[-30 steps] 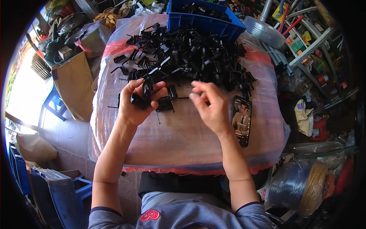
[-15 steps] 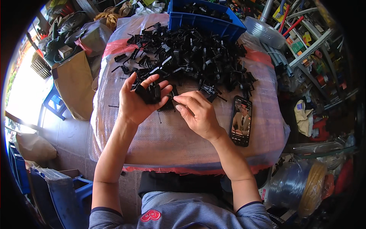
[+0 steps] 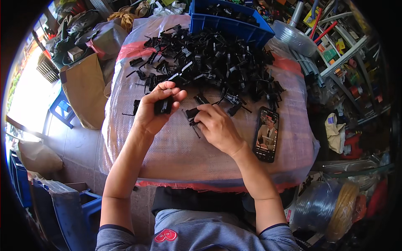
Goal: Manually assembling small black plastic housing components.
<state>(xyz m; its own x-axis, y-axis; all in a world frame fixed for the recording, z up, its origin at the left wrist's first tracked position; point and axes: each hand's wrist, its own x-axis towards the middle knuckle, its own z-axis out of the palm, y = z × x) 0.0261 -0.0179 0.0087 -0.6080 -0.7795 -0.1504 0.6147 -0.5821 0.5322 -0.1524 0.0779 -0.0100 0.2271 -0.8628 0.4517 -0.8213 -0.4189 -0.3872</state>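
Observation:
My left hand (image 3: 149,113) is closed, palm up, around a small black plastic part (image 3: 163,106); the fingers hide some of it, and I cannot tell whether it is more than one piece. To its right, my right hand (image 3: 221,130) pinches another black plastic piece (image 3: 192,114) with a thin stem pointing down, low over the covered table. Beyond both hands spreads a heap of similar black plastic parts (image 3: 209,62), several with thin rods sticking out. One loose black part (image 3: 136,107) lies just left of my left hand.
A blue plastic crate (image 3: 232,27) holding more black parts stands behind the heap. Right of my right hand lies a phone (image 3: 265,134) with its screen lit. Woven plastic sheeting (image 3: 201,161) covers the table. A wrapped tubing spool (image 3: 322,209) sits at lower right, a blue stool (image 3: 63,111) at left.
My left fingers have curled in over the black part. My right hand has moved slightly right and down and now holds a black piece. The whole view has shifted slightly.

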